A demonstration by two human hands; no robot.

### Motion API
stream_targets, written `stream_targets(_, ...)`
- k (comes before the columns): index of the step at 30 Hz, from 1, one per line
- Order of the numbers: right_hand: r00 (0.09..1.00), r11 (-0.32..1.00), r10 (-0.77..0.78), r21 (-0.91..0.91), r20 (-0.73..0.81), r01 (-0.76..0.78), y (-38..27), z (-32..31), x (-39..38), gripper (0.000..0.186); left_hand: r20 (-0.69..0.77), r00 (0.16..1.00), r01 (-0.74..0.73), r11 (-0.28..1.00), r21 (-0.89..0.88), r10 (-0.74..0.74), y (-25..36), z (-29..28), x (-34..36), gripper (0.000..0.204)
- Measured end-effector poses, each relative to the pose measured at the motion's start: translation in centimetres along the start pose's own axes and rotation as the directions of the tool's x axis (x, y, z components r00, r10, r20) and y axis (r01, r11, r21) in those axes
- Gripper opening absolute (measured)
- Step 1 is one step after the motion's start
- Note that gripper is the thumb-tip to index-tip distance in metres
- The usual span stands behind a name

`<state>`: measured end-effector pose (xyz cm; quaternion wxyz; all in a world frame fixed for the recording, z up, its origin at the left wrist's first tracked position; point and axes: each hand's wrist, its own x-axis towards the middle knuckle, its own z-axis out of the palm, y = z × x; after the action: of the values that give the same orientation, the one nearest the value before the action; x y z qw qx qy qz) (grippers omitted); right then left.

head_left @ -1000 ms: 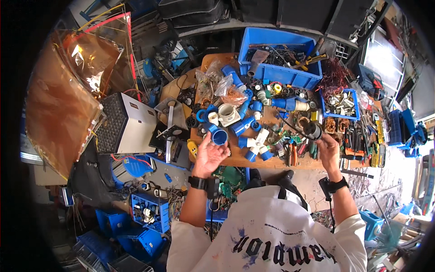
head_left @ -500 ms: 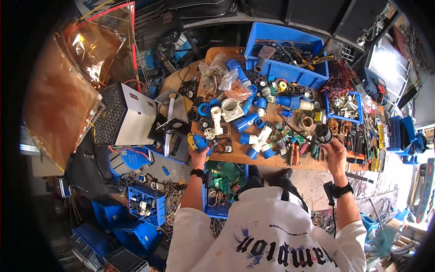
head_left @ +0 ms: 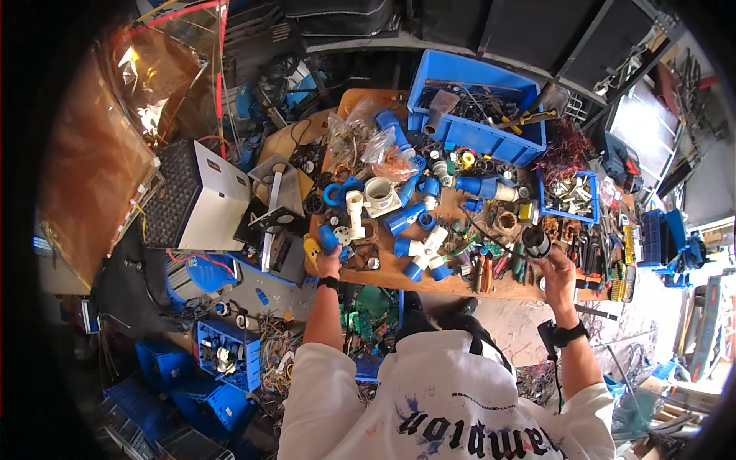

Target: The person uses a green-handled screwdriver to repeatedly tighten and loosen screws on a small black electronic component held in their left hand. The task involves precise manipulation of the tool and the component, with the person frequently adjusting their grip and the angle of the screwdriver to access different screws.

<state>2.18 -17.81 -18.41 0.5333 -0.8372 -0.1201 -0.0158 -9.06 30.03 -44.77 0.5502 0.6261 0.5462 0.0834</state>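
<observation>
My left hand (head_left: 330, 264), at the table's near left edge, is closed around a blue cylindrical connector piece (head_left: 328, 239). A yellow part (head_left: 311, 248) sits against its left side; whether the two are joined I cannot tell. My right hand (head_left: 558, 268) grips a black round connector part (head_left: 536, 241) with a pale band and an open, hollow end. A dark cable (head_left: 491, 239) runs close to it from the left; whether it is attached is unclear. Between my hands lies a white and blue cross-shaped connector group (head_left: 426, 254), and a white pipe-like piece (head_left: 355, 215) stands by my left hand.
Loose connectors and tools cover the wooden table (head_left: 376, 274). At its back stands a large blue crate (head_left: 479, 132) of cables; a small blue tray (head_left: 567, 216) of metal parts is on the right. Pliers and screwdrivers (head_left: 590, 259) lie beyond my right hand. A bin of green circuit boards (head_left: 372, 314) is below the edge.
The blue piece in my left hand has turned more upright, and the yellow part now shows at its left. My right hand still holds the black part, its open end facing up more.
</observation>
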Motion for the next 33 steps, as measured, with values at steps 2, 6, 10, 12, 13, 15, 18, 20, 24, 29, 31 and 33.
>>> stream_targets(2,0.985,0.987,0.154,0.042,0.077,-0.157,-2.2,0.4,0.3,0.016,-0.072,0.993,-0.084,0.993,0.081,0.090,-3.5,-1.1,2.6,0.056)
stream_targets(6,0.964,0.970,0.243,-0.015,0.103,-0.243,-3.6,0.3,0.5,0.020,-0.086,0.989,-0.103,0.981,0.167,0.119,-6.0,-0.4,5.2,0.051)
stream_targets(10,0.993,0.996,0.084,-0.045,0.087,-0.080,-3.3,0.7,1.2,0.020,0.089,0.992,0.107,0.977,-0.185,-0.091,-5.2,-0.2,2.2,0.032)
stream_targets(12,0.995,0.996,0.065,-0.070,0.077,-0.059,-4.0,1.1,1.6,0.021,0.166,0.971,0.215,0.937,-0.276,-0.173,-3.2,-1.1,0.0,0.024)
stream_targets(13,0.996,0.996,0.054,-0.082,0.075,-0.048,-4.4,1.3,1.8,0.021,0.206,0.956,0.269,0.909,-0.319,-0.211,-2.7,-1.6,-0.7,0.020)
stream_targets(15,0.996,0.999,-0.011,-0.049,0.093,0.016,-4.9,1.8,2.2,0.022,0.153,0.980,0.181,0.905,-0.386,-0.130,-2.1,-2.6,-1.4,0.016)
stream_targets(18,0.988,0.998,-0.065,-0.011,0.139,0.067,-5.1,2.2,2.9,0.019,0.004,1.000,0.016,0.888,-0.460,-0.016,0.6,-2.7,-2.6,0.013)
stream_targets(20,0.967,0.971,-0.193,-0.108,0.168,0.213,-6.5,2.6,3.5,0.018,0.125,0.991,0.040,0.795,-0.605,0.046,5.2,-3.0,-6.4,0.012)
stream_targets(24,0.891,0.880,-0.353,-0.224,0.284,0.420,-9.1,3.1,4.5,0.016,0.628,0.736,0.251,0.760,-0.599,0.252,15.1,-3.7,-18.2,0.029)
stream_targets(29,0.782,0.739,-0.461,-0.306,0.420,0.600,-10.6,4.0,4.8,0.021,0.950,0.234,0.349,0.894,-0.279,0.205,21.8,-2.6,-26.9,0.059)
stream_targets(31,0.700,0.648,-0.506,-0.313,0.504,0.694,-11.4,4.0,4.8,0.026,0.974,0.159,0.367,0.906,-0.211,0.162,23.2,-2.2,-28.1,0.061)
stream_targets(33,0.675,0.633,-0.518,-0.296,0.525,0.716,-11.5,4.2,4.9,0.024,0.991,0.042,0.381,0.915,-0.133,0.126,24.0,-1.9,-28.8,0.062)
